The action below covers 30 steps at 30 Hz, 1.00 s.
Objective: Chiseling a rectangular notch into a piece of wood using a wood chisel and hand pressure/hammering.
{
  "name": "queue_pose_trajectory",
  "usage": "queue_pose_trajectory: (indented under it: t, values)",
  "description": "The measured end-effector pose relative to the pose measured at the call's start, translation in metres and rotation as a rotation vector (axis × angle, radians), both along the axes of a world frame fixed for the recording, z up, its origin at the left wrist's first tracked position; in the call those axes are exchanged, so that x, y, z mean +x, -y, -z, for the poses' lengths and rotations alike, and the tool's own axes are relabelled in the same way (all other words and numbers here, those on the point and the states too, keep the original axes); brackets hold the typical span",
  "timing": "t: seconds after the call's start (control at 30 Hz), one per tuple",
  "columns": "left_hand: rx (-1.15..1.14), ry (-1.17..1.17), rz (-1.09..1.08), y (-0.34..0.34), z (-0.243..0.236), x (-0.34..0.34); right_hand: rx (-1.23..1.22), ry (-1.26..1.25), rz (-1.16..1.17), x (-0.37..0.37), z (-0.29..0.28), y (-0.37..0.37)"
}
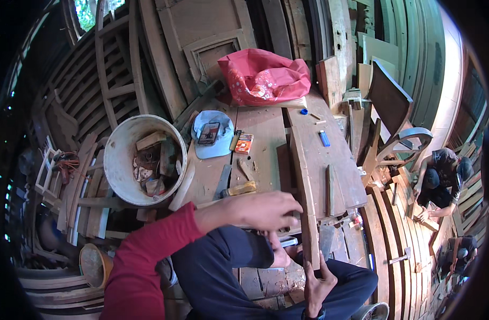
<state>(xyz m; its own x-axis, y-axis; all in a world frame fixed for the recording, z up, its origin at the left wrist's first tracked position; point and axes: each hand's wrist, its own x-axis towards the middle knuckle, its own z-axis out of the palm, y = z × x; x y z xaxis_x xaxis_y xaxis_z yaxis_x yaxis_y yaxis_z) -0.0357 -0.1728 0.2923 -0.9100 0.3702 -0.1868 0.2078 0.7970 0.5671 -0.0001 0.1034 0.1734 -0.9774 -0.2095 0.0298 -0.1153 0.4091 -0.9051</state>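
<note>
A long, narrow wooden strip [305, 197] runs away from me across the low wooden bench. My right hand [319, 285] grips its near end, thumb and fingers on either side. Over my lap, just left of the strip, my left hand [274, 210] hovers with loosely bent fingers and nothing visible in them; some fingertips are hidden. Just beyond that hand lies a chisel [241, 189] with a yellowish handle. A short dark wood piece [330, 189] rests right of the strip.
Farther back are a light-blue cap [204, 148] with a phone [209, 133], an orange box [244, 143], a blue lighter [324, 139] and a red bag [266, 77]. A white bucket [109, 165] of scraps stands left. At right lie a hammer [399, 258] and curved planks; two people work there.
</note>
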Motion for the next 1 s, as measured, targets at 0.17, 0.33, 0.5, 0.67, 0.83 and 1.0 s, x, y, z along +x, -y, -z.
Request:
queue_pose_trajectory:
  t: [0.17, 0.33, 0.5, 0.67, 0.83, 1.0]
  values:
    - [0.578, 0.055, -0.375, -0.060, 0.017, 0.065, -0.017, -0.026, 0.006, 0.002, 0.003, -0.001]
    - [1.314, 0.236, -1.139, -0.131, 0.176, 0.087, 0.031, -0.006, -0.022, 0.008, -0.004, 0.005]
    - [1.519, 0.562, -1.452, -0.169, 0.243, 0.051, 0.020, -0.044, 0.007, 0.013, 0.010, -0.003]
    - [2.045, 0.618, -1.248, -0.180, 0.236, 0.029, 0.289, -0.104, -0.036, 0.023, -0.011, 0.007]
    - [2.150, 0.884, -1.326, -0.171, 0.212, 0.055, 0.105, -0.166, -0.098, 0.032, 0.001, -0.010]
    - [2.496, 0.694, -1.116, -0.181, 0.258, 0.043, 0.184, -0.072, -0.104, 0.060, -0.019, -0.030]
